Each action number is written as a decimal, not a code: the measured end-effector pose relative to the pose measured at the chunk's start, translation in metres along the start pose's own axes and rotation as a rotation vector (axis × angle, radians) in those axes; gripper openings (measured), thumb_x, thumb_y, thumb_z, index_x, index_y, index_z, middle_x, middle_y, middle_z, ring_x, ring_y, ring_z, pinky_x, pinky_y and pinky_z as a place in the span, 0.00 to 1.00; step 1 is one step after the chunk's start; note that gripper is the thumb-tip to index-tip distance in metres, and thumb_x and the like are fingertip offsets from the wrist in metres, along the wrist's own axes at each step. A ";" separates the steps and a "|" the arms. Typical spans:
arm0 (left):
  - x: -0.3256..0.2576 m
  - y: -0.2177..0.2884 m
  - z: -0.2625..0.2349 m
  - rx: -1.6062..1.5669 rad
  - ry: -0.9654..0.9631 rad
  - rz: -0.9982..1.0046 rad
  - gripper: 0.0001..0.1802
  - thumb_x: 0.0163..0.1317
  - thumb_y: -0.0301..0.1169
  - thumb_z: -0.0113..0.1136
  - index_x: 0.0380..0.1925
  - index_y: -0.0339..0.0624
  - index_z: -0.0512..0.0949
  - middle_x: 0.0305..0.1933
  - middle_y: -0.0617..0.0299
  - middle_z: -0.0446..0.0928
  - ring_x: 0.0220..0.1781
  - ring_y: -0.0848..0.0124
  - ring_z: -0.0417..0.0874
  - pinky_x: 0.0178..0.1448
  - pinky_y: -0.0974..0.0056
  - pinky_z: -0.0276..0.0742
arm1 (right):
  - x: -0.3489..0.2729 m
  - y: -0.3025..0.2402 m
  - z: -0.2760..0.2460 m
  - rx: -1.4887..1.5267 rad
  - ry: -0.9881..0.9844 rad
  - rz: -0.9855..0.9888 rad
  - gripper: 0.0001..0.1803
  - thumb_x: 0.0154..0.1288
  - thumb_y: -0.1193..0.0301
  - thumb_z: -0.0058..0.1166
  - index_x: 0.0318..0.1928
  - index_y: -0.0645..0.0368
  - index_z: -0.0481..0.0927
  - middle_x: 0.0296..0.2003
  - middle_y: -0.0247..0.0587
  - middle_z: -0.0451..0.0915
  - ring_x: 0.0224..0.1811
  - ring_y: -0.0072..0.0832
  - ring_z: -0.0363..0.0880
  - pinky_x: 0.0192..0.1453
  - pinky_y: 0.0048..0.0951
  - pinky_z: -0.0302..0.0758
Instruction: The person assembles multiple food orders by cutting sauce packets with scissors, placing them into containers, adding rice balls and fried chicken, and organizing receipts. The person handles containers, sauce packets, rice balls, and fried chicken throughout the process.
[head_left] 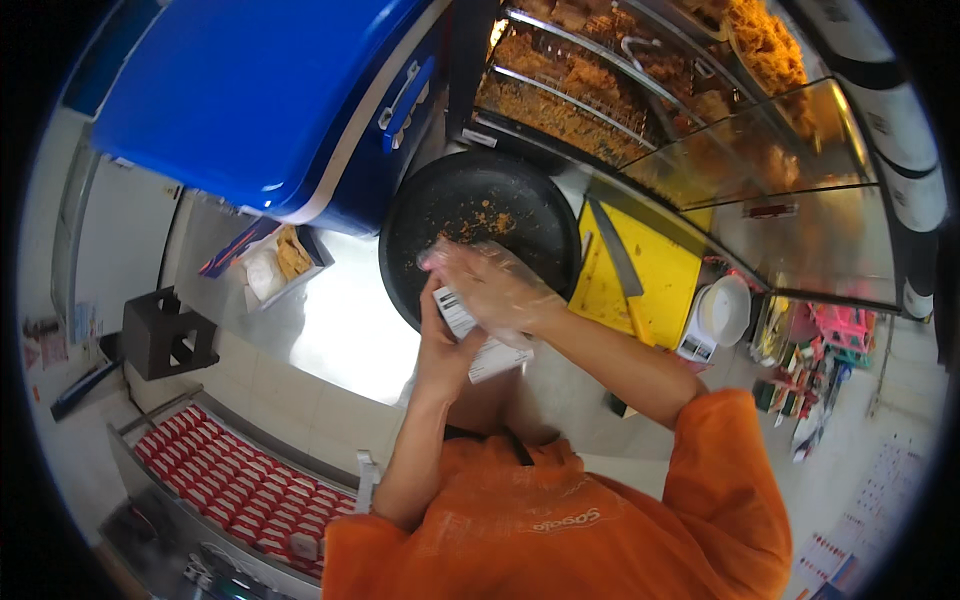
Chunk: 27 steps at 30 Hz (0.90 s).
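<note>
My left hand (440,350) is closed round a white paper box (497,358) with dark print, held tilted at the near rim of a round black pan (540,215). Crumbs (487,218) of golden-brown fried coating lie on the pan's floor. Over the top of the box sits my right hand (490,283) in a clear plastic glove, its fingers drawn together and pointing to the far left. A pinkish spot shows at the fingertips; what they grip, if anything, is hidden.
A large blue cooler box (250,95) stands at the far left, with an open carton (285,265) near it. To the right, a knife (615,247) lies on a yellow cutting board (660,270), beside a scale with a white bowl (724,309). A glass case (750,170) holds fried food. Red-and-white boxes (235,475) fill a tray.
</note>
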<state>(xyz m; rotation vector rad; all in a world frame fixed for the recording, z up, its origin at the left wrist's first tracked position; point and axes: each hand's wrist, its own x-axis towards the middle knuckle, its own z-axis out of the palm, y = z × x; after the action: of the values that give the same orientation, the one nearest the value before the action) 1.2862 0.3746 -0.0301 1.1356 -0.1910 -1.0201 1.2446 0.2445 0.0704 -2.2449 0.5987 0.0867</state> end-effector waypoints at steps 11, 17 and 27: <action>-0.101 -0.026 -0.217 0.897 0.485 -0.095 0.19 0.74 0.30 0.49 0.61 0.33 0.74 0.52 0.52 0.80 0.45 0.68 0.81 0.51 0.65 0.76 | 0.243 0.263 -0.211 -0.942 0.342 0.410 0.23 0.70 0.61 0.49 0.59 0.62 0.74 0.47 0.53 0.80 0.49 0.48 0.80 0.53 0.45 0.76; -0.160 -0.031 -0.236 0.671 0.829 -0.230 0.13 0.70 0.25 0.53 0.47 0.29 0.82 0.46 0.51 0.83 0.42 0.67 0.84 0.46 0.65 0.81 | 0.278 0.271 -0.219 -1.002 0.278 0.468 0.25 0.68 0.62 0.51 0.61 0.61 0.73 0.42 0.54 0.82 0.45 0.47 0.83 0.48 0.43 0.78; -0.071 -0.048 -0.237 0.388 0.764 -0.073 0.25 0.61 0.18 0.58 0.61 0.37 0.74 0.57 0.53 0.77 0.55 0.66 0.78 0.60 0.65 0.74 | 0.096 0.103 -0.001 -0.520 0.867 0.046 0.20 0.66 0.61 0.58 0.56 0.55 0.78 0.37 0.54 0.83 0.39 0.51 0.82 0.42 0.50 0.77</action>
<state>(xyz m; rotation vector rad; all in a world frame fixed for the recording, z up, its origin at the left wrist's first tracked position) 1.3609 0.5811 -0.1527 1.8193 0.2791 -0.5581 1.2836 0.1473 -0.0232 -2.7257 1.1811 -0.8358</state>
